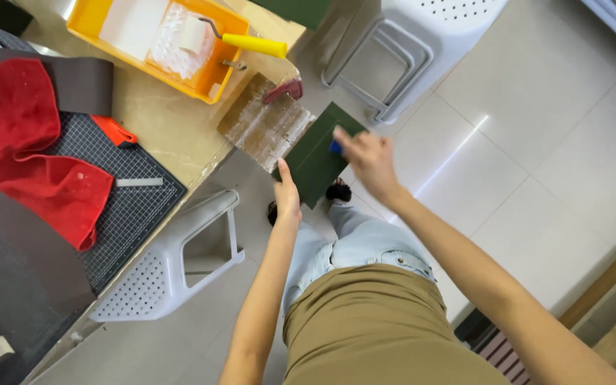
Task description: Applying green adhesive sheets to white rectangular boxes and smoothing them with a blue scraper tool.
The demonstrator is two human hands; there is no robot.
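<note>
Green sheet half off the table edge, steadied by two hands.

The dark green sheet (315, 153) juts past the table (165, 128) corner, over a paint-smeared board (265, 127); it could tip or slide (little seems to bear it). The left hand (286, 194) lies flat, fingers together, on its near edge; the right hand (368, 158) pinches a small blue thing (336, 147) against its far side.

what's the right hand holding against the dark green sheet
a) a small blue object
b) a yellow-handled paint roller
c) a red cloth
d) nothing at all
a: the right hand pinches a small blue object onto the dark green sheet, while the left hand steadies the sheet's near edge; the paint roller lies in the yellow tray.
</note>
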